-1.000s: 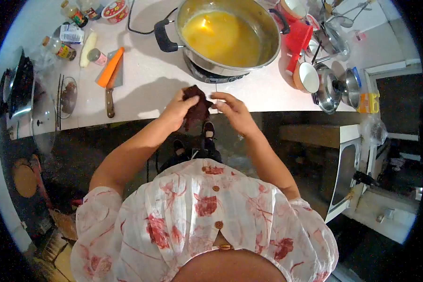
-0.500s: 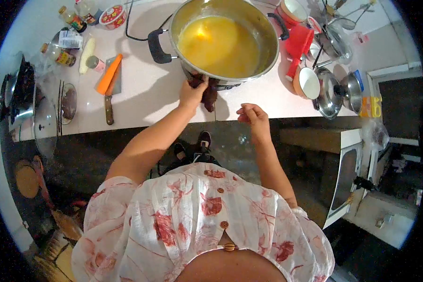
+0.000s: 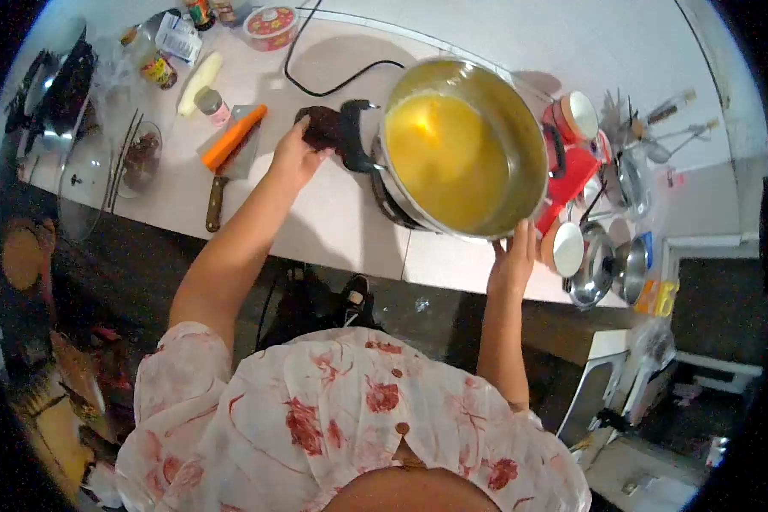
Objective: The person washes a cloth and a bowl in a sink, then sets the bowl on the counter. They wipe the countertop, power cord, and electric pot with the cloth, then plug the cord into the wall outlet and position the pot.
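Sitting toward the far side of a pale tabletop (image 3: 333,226), a wide steel pot (image 3: 525,162) of yellow liquid (image 3: 452,162) rests over what looks like a dark burner (image 3: 391,203). At its left handle (image 3: 360,136), a person's left hand (image 3: 295,158) holds a bunched dark cloth (image 3: 322,128), fingers closed on the fabric; whether the cloth wraps the handle or merely meets it is hard to tell. The right hand (image 3: 512,260) sets bare, narrowly spaced fingers at the near right rim; how firmly they press is unclear.

Good handling here probably calls for a thick fold of cloth around the whole handle, matching cover for the right hand in case the metal is hot, and even support on both sides so that the liquid stays level. A black cord (image 3: 341,90) curves behind the pot on the left and is best kept clear. Farther left lie a carrot (image 3: 235,136) and a knife (image 3: 217,202); to the right, a bowl (image 3: 567,247) stands near the pot.
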Demonstrator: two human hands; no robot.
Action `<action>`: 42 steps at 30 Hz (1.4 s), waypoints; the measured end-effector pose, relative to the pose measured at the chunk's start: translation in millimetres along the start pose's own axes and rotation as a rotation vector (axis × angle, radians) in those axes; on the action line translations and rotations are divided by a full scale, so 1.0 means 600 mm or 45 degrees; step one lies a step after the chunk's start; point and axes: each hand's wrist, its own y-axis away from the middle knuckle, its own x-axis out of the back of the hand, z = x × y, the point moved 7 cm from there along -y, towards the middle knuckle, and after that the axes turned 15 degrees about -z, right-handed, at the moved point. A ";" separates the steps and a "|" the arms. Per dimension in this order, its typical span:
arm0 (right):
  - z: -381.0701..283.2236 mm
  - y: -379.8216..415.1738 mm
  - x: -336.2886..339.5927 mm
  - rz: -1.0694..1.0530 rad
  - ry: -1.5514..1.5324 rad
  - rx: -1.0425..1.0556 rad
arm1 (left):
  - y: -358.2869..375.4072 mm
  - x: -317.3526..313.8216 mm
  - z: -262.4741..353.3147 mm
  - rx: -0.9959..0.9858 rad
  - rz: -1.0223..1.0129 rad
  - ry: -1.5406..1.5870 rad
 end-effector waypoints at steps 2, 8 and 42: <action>0.003 0.010 -0.013 0.072 0.022 -0.058 | -0.032 -0.005 0.004 -0.005 -0.044 0.120; 0.015 0.010 -0.044 0.226 -0.022 0.004 | -0.110 -0.041 0.010 0.189 -0.313 0.130; 0.022 0.019 -0.094 0.680 0.053 -0.353 | -0.424 -0.214 -0.081 -0.026 -0.925 -0.997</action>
